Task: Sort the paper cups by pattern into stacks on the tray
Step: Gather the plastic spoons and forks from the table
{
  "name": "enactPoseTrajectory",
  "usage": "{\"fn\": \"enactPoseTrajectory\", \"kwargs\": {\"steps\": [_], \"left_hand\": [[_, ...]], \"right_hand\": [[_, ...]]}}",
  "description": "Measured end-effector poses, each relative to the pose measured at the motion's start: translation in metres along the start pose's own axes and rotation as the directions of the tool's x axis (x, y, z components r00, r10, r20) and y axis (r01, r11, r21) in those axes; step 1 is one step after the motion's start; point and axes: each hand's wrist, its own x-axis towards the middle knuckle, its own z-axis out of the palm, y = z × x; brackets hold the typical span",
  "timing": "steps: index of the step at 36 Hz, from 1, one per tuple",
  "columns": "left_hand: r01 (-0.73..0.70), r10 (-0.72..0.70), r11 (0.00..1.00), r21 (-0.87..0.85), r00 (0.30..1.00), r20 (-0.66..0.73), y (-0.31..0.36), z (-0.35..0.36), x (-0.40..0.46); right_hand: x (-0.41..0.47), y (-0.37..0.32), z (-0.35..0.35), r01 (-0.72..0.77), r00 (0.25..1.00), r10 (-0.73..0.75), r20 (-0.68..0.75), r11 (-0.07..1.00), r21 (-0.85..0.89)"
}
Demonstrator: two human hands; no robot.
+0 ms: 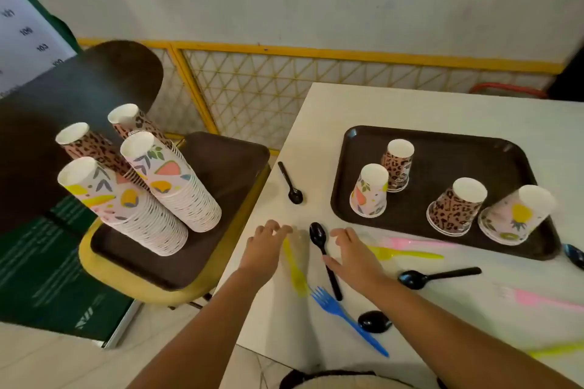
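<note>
Both hands hover empty over the white table [410, 110] at lower centre. The left hand [265, 249] has its fingers loosely curled above a yellow plastic fork [295, 268]; the right hand [354, 257] is spread open just beside a black plastic spoon [322, 249]. At right, a dark brown plastic tray [448, 155] carries four short upside-down stacks of paper cups: two leopard-print [396, 167] [455, 207], two fruit-print [369, 191] [513, 215]. At left, a second brown tray [221, 167] on a yellow chair [126, 284] holds four tall cup stacks [167, 180].

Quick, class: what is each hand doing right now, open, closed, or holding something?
Left hand: open, fingers spread, holding nothing, over the yellow fork.
Right hand: open, empty, beside the black spoon.
</note>
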Motion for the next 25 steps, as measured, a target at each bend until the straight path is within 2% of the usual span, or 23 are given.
{"fn": "enactPoseTrajectory", "kwargs": {"steps": [4, 9, 12, 15, 17, 19, 21, 23, 25], "left_hand": [[-0.199, 0.191, 0.966, 0.168, 0.980, 0.062, -0.007, 0.002, 0.003], [-0.314, 0.289, 0.904, 0.291, 0.949, 0.124, -0.013, 0.000, 0.015], [-0.378, 0.342, 0.860, 0.342, 0.925, 0.163, -0.018, -0.003, 0.023], [-0.379, 0.327, 0.875, 0.302, 0.921, 0.211, -0.020, -0.013, 0.029], [-0.376, 0.329, 0.885, 0.275, 0.922, 0.202, -0.019, -0.020, 0.035], [-0.412, 0.390, 0.855, 0.314, 0.911, 0.132, -0.022, -0.021, 0.045], [-0.431, 0.465, 0.806, 0.406, 0.885, 0.019, -0.028, -0.023, 0.058], [-0.463, 0.537, 0.751, 0.470, 0.843, -0.027, -0.035, -0.025, 0.072], [-0.469, 0.568, 0.747, 0.471, 0.818, -0.087, -0.041, -0.032, 0.087]], "right_hand": [[0.011, -0.011, 0.007, -0.027, 0.998, 0.031, 0.053, 0.997, -0.068], [0.023, -0.018, 0.018, -0.091, 0.990, 0.108, 0.090, 0.979, -0.182], [0.029, -0.017, 0.019, -0.126, 0.988, 0.136, 0.071, 0.984, -0.130], [0.031, -0.016, 0.013, -0.154, 0.986, 0.158, 0.061, 0.985, -0.073], [0.032, -0.014, 0.011, -0.152, 0.988, 0.153, 0.017, 0.987, -0.057], [0.031, -0.013, 0.007, -0.162, 0.987, 0.161, -0.022, 0.986, -0.041], [0.031, -0.014, 0.003, -0.184, 0.982, 0.182, -0.056, 0.982, -0.037], [0.029, -0.015, -0.002, -0.179, 0.982, 0.175, -0.066, 0.982, -0.053], [0.026, -0.015, -0.005, -0.138, 0.990, 0.134, -0.055, 0.987, -0.081]]}}
